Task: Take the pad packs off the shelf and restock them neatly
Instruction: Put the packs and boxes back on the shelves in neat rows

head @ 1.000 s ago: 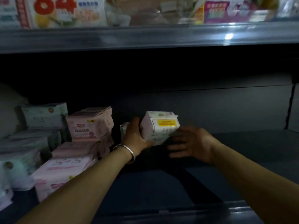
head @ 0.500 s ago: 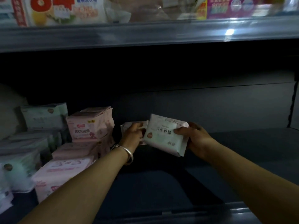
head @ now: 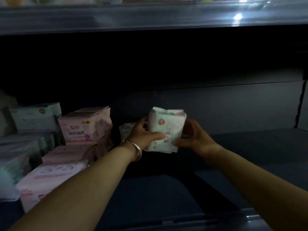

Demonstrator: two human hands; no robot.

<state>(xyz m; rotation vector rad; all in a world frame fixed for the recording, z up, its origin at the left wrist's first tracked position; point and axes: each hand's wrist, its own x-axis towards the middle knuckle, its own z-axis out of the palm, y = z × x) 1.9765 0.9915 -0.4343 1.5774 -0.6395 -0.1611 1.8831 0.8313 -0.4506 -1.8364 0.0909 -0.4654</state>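
A pale pad pack (head: 164,125) with a round orange mark is held upright over the dark shelf (head: 250,147), between both hands. My left hand (head: 143,132) grips its left side, thumb across the front. My right hand (head: 193,135) grips its right edge and lower corner. Another pale pack (head: 126,129) lies on the shelf just behind my left hand, mostly hidden. Pink packs are stacked to the left: one upright (head: 86,125) at the back and flat ones (head: 55,172) in front.
Pale green packs (head: 35,117) pile up at the far left. The upper shelf's rail (head: 150,17) runs overhead with goods above it. The shelf's front lip (head: 250,217) is at the bottom right.
The pack has turned from tilted to upright, its face toward me. My left hand moved from the pack behind onto this pack's left side. The view shifted down a little.
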